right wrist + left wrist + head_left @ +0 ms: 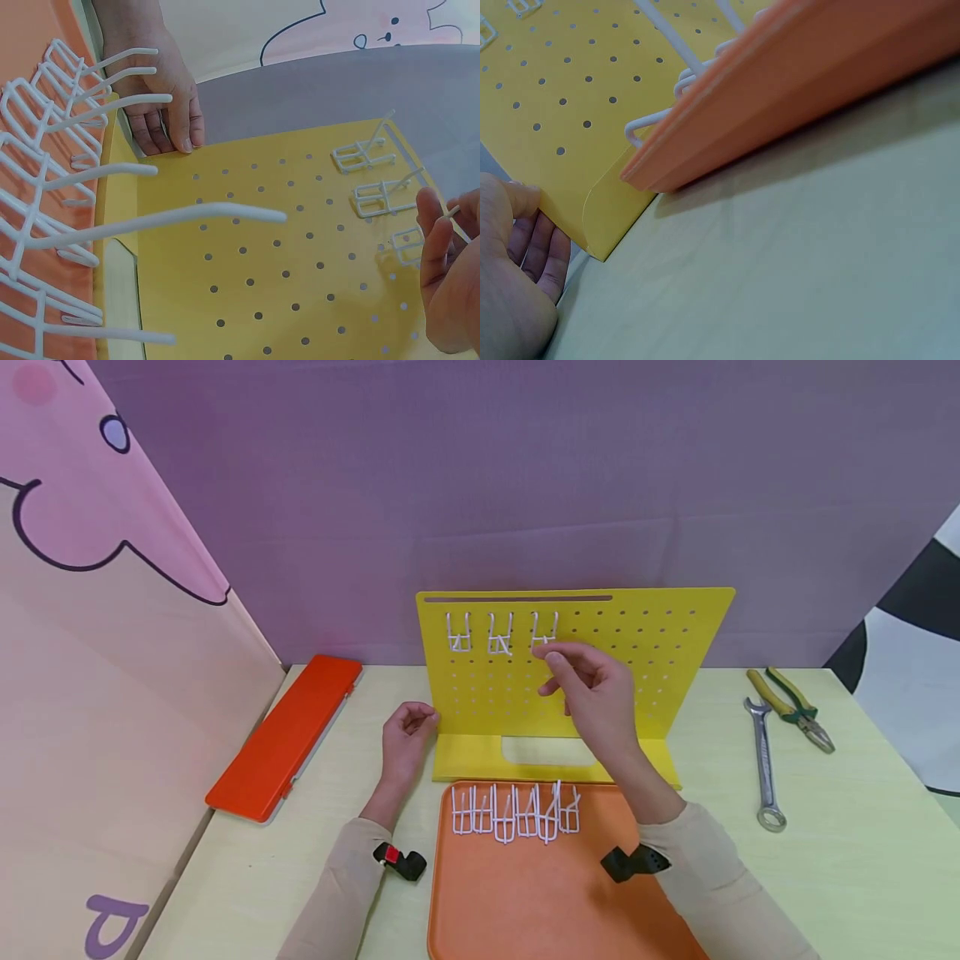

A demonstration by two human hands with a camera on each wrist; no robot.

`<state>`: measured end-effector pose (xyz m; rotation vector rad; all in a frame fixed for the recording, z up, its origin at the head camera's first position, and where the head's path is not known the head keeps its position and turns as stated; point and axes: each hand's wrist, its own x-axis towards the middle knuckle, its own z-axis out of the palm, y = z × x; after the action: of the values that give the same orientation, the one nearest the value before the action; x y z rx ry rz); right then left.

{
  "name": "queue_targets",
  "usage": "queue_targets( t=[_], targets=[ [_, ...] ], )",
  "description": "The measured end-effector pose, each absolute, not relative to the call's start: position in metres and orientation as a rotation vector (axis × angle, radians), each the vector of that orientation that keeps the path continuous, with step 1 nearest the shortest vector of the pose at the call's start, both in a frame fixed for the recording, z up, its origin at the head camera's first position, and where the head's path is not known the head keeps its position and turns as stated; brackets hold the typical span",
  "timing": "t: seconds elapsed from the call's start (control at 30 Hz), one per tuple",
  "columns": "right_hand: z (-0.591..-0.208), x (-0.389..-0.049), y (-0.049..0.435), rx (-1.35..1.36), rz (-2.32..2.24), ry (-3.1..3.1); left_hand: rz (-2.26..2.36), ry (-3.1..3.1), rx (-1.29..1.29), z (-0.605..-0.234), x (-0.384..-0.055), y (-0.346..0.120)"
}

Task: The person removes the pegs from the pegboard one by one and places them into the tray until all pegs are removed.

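A yellow pegboard (480,710) stands upright at the back of the table. Three white wire hooks hang in its top row: the left hook (459,633), the middle hook (500,635) and the third hook (545,620). My right hand (596,689) is at the third one, thumb and forefinger pinching its prong, whose tip shows between them in the right wrist view. With the thumb in front and the fingers behind, my left hand (514,259) grips the board's left edge low down. Several more white hooks (504,814) lie in a row on the orange tray (517,902).
Left of the board lies a red-lidded flat case (292,735). A wrench (763,768) and pliers (798,710) with green and yellow handles lie at the right. The tray sits against the board's base. A purple cloth (525,477) hangs behind.
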<state>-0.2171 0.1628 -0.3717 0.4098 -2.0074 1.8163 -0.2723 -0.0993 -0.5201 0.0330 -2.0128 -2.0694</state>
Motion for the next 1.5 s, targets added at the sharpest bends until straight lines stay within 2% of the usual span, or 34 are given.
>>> queue_targets(
  t=[0.47, 1.5],
  targets=[
    [-0.374, -0.204, 0.169, 0.411, 1.815, -1.971, -2.075, -1.988, 0.023, -0.517, -0.270, -0.100],
    [-0.401, -0.174, 0.204, 0.169, 1.743, -2.082, -2.050, -2.024, 0.036, -0.520, -0.272, -0.100]
  ],
)
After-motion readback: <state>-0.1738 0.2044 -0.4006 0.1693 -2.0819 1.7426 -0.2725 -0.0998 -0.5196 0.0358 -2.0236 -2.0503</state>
